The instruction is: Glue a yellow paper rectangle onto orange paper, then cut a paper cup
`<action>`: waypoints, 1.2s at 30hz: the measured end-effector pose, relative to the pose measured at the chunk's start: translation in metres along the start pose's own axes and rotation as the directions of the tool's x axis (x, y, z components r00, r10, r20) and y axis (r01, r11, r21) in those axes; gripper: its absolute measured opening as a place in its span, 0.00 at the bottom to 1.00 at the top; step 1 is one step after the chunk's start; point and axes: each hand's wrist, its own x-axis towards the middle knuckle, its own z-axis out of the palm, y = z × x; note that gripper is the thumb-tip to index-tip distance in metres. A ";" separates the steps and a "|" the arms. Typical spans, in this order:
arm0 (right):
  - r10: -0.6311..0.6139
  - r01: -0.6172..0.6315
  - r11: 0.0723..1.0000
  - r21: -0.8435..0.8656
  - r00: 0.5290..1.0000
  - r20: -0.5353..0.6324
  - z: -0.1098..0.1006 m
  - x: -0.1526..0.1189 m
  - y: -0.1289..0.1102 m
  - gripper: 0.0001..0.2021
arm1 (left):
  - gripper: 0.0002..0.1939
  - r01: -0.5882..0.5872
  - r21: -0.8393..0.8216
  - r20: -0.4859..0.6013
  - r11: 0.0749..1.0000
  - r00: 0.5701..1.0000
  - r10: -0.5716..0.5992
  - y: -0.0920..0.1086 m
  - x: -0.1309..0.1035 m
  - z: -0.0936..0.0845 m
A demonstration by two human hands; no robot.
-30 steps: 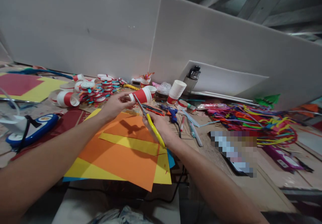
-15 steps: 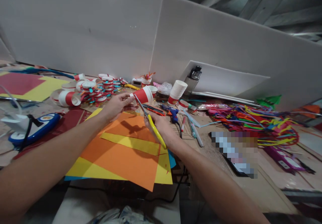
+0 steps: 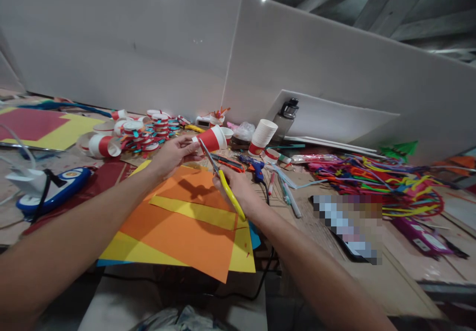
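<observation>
My left hand (image 3: 178, 153) is closed on the base end of a red and white paper cup (image 3: 212, 139), which lies sideways in the air with its rim to the right. Yellow-handled scissors (image 3: 231, 194) are in my right hand (image 3: 235, 185), their blades up against the cup near its base. Whether the blades are in the paper is too small to tell. Below both hands lie orange paper (image 3: 193, 244), a yellow strip (image 3: 193, 212) and yellow sheets (image 3: 130, 251).
Cut cup pieces (image 3: 143, 133) are piled at the back left. A cup stack (image 3: 263, 135), a bottle (image 3: 285, 120) and a blue glue gun (image 3: 256, 167) stand or lie behind my right hand. Colourful pipe cleaners (image 3: 372, 180) and a pixelated phone (image 3: 345, 232) are at the right.
The view has shifted very slightly. My hands, the cup and the scissors hold almost the same positions.
</observation>
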 end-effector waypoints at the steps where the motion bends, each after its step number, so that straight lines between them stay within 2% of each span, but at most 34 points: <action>1: 0.002 -0.003 1.000 0.007 1.000 0.008 0.000 0.000 0.000 0.06 | 0.20 -0.016 0.004 -0.011 1.000 1.000 0.016 0.000 0.000 0.000; 10: -0.005 0.006 1.000 0.019 1.000 -0.014 0.001 0.002 0.003 0.06 | 0.23 -0.088 0.215 0.019 0.973 0.996 0.086 0.001 -0.003 0.001; 16: 0.015 -0.015 0.999 0.034 1.000 0.001 0.000 0.001 0.001 0.06 | 0.23 -0.081 0.238 0.046 0.968 0.996 0.072 0.002 -0.003 0.000; 27: 0.024 -0.024 0.999 0.038 1.000 -0.001 0.000 0.001 -0.002 0.06 | 0.24 -0.048 0.156 0.027 0.987 0.999 0.044 -0.003 0.001 -0.003; 36: 0.031 -0.031 1.000 0.005 0.999 0.013 -0.001 0.002 -0.003 0.05 | 0.28 -0.092 0.314 0.036 0.945 0.996 0.085 0.003 -0.005 0.005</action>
